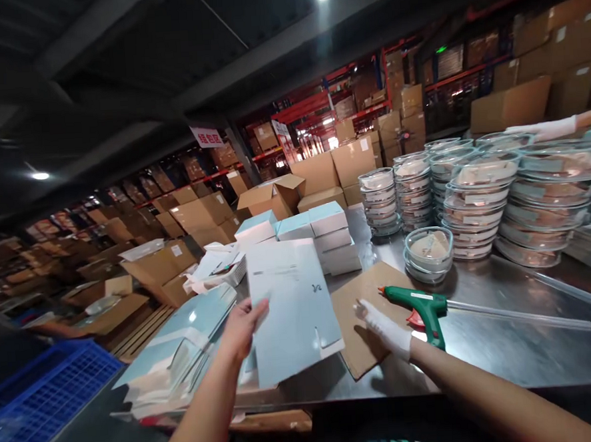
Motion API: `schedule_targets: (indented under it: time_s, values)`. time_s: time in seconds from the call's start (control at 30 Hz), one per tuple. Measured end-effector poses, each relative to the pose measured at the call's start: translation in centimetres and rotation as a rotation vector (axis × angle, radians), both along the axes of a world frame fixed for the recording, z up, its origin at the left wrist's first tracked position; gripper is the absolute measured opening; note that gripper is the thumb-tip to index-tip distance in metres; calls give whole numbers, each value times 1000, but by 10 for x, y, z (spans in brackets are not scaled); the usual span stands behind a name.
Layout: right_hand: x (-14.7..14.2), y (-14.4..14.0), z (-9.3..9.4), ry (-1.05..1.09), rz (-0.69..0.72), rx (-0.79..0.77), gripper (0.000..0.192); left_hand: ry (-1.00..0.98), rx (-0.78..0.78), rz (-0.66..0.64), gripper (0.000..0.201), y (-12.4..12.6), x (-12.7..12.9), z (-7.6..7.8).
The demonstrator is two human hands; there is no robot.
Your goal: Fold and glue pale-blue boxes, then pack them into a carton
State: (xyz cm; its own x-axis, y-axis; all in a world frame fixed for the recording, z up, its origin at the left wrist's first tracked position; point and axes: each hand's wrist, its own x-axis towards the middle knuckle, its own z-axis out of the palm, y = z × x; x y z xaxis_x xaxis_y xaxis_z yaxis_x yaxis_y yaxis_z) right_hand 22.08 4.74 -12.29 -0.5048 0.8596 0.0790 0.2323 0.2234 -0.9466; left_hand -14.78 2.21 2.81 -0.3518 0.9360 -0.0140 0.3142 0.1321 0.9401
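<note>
My bare left hand (242,325) grips the left edge of a flat, light blue carton blank (291,308), thumb on top. The blank is tilted up above the table and has a dark handwritten mark and a slot near its lower right. In a white glove, my right hand (386,327) hovers over a brown cardboard sheet (353,304), fingers stretched out and holding nothing. Right beside it lies a green glue gun (423,300) with a red trigger; a long clear glue stick (521,316) sticks out of its back.
Tall stacks of round clear containers (480,210) stand on the metal table's right. Behind the blank are stacked blue-and-white boxes (331,235); more flat blue blanks (182,338) lie left. A blue crate (51,402) sits lower left. A co-worker's gloved hand (545,129) rests at far right.
</note>
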Motion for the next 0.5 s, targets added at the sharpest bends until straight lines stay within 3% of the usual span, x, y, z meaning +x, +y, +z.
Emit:
schedule_targets:
  time_s: [0.13, 0.23, 0.3, 0.4, 0.5]
  values:
    - [17, 8, 28, 371, -131, -162, 112, -395, 17, -281, 76, -30, 92, -14]
    - [29, -1, 54, 584, -255, -236, 132, -505, -89, -347, 95, -44, 139, -24]
    - [36, -12, 65, 568, -320, -200, 135, -472, -57, -398, 102, -45, 155, -30]
    - [41, -27, 76, 554, -434, -151, 143, -340, 115, -511, 109, -36, 170, -41]
    - [41, -43, 86, 560, -332, -111, 129, -180, 330, -411, 130, -21, 182, -61]
